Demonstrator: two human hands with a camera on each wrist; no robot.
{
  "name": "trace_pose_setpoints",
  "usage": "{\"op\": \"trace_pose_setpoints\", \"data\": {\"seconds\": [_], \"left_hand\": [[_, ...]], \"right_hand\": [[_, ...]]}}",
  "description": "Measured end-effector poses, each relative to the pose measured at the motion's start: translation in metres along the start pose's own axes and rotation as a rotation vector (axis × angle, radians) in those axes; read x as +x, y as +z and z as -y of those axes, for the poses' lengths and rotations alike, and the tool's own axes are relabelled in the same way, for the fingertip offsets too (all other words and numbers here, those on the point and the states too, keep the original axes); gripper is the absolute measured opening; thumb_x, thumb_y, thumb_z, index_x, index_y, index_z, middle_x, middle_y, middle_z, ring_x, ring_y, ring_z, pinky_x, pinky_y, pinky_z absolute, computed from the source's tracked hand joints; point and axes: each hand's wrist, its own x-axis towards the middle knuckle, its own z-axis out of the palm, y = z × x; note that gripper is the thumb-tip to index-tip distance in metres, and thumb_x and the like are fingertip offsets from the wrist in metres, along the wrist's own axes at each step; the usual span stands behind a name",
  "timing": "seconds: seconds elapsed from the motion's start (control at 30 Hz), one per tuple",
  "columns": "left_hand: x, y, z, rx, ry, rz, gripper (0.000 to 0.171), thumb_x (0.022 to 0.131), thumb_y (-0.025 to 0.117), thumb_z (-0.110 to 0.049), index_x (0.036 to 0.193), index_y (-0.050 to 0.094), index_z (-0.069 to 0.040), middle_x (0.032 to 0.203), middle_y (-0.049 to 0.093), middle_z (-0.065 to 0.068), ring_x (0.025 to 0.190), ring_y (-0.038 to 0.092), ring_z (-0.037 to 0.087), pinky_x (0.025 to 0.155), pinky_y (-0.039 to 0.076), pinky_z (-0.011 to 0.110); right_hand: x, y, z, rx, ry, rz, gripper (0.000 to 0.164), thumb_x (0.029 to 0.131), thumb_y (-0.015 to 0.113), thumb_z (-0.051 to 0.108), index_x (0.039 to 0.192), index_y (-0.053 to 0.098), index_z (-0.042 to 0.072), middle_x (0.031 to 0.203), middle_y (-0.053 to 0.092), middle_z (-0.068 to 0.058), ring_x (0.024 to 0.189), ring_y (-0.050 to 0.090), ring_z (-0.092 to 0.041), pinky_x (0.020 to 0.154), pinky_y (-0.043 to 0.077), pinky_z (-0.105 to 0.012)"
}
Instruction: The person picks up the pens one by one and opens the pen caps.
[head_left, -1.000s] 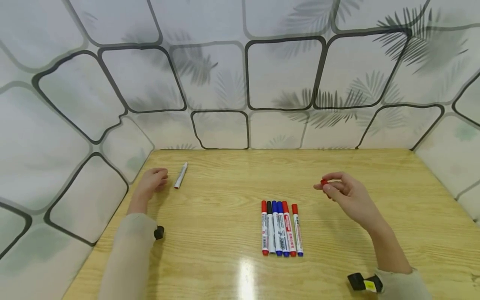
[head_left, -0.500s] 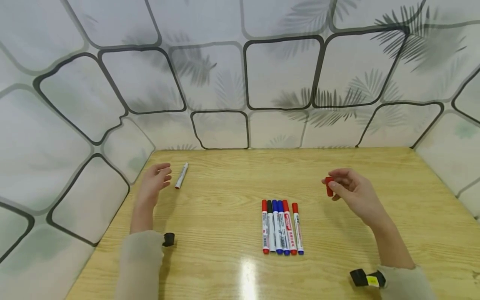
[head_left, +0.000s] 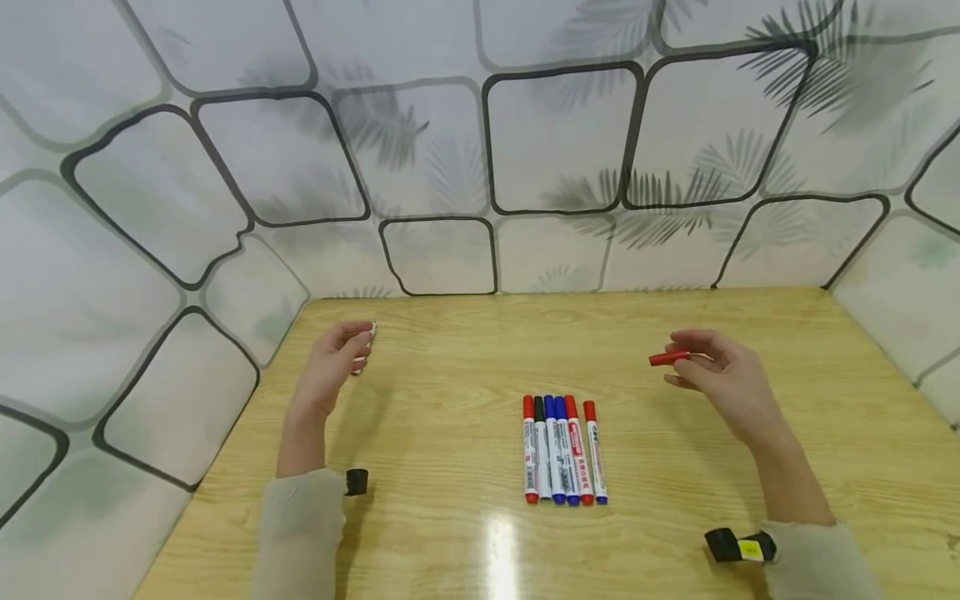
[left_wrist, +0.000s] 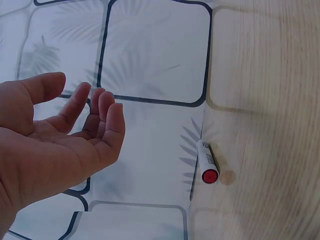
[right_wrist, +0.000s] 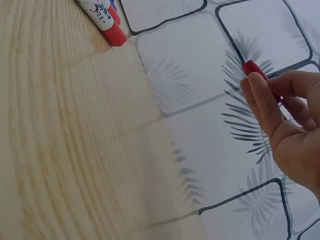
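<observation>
A red marker cap (head_left: 667, 358) is pinched between the thumb and fingers of my right hand (head_left: 723, 379), above the right side of the table. In the right wrist view that cap (right_wrist: 253, 66) pokes out past the fingertips. My left hand (head_left: 327, 367) hovers at the far left with relaxed, slightly bent fingers and nothing in them. A white capless marker (left_wrist: 207, 162) lies on the table just beyond it, apart from the fingers in the left wrist view. In the head view the left fingers partly cover this marker (head_left: 373, 330).
Several capped markers (head_left: 562, 454) with red, black and blue caps lie side by side on the wooden table (head_left: 450, 375), near its middle. A patterned cloth wall (head_left: 566, 142) closes off the back and both sides.
My left hand has moved right, over the white marker, and its fingers have spread. The red cap has turned in my right fingers from upright to nearly level, and that hand shifted slightly right.
</observation>
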Motion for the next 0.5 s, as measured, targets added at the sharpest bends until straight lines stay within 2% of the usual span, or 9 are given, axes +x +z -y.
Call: {"op": "trace_pose_setpoints", "data": {"seconds": [0.1,0.23,0.33,0.37,0.5], "left_hand": [[-0.003,-0.001,-0.002,0.001,0.010,0.005,0.041,0.106,0.049,-0.026,0.136,0.048,0.001,0.110,0.054,-0.003,0.096,0.052,0.013,0.075,0.045,0.026],[-0.005,0.000,-0.005,0.024,0.008,0.030,0.043,0.106,0.047,-0.028,0.140,0.048,-0.002,0.126,0.053,0.008,0.108,0.051,0.022,0.087,0.046,0.030],[-0.003,0.001,-0.007,0.028,0.017,0.058,0.044,0.107,0.047,-0.028,0.141,0.046,-0.001,0.135,0.049,0.016,0.116,0.048,0.029,0.099,0.044,0.040],[-0.002,0.002,-0.007,0.023,0.022,0.067,0.043,0.107,0.047,-0.027,0.141,0.047,-0.001,0.136,0.048,0.017,0.117,0.048,0.031,0.102,0.043,0.043],[0.002,0.003,-0.004,0.011,0.037,0.083,0.041,0.107,0.047,-0.024,0.139,0.048,0.001,0.135,0.048,0.019,0.118,0.046,0.033,0.106,0.040,0.051]], "right_hand": [[0.003,-0.003,-0.001,0.032,0.027,-0.032,0.022,0.094,0.063,-0.005,0.114,0.066,0.002,0.105,0.067,0.000,0.089,0.071,-0.008,0.074,0.058,-0.026],[0.006,-0.006,0.000,-0.179,0.089,-0.132,0.018,0.094,0.067,0.005,0.111,0.069,0.003,0.097,0.068,0.011,0.080,0.068,-0.003,0.071,0.056,-0.018],[0.005,-0.010,0.000,-0.209,0.152,-0.209,0.016,0.093,0.070,0.010,0.108,0.071,0.008,0.094,0.068,0.015,0.075,0.066,-0.003,0.068,0.054,-0.016],[0.004,-0.012,0.001,-0.159,0.169,-0.234,0.014,0.092,0.071,0.010,0.106,0.072,0.009,0.093,0.068,0.014,0.074,0.067,-0.004,0.067,0.055,-0.016],[0.002,-0.018,0.001,0.165,0.210,-0.299,0.013,0.088,0.073,0.001,0.099,0.074,0.007,0.093,0.069,0.002,0.075,0.072,-0.010,0.070,0.057,-0.023]]}}
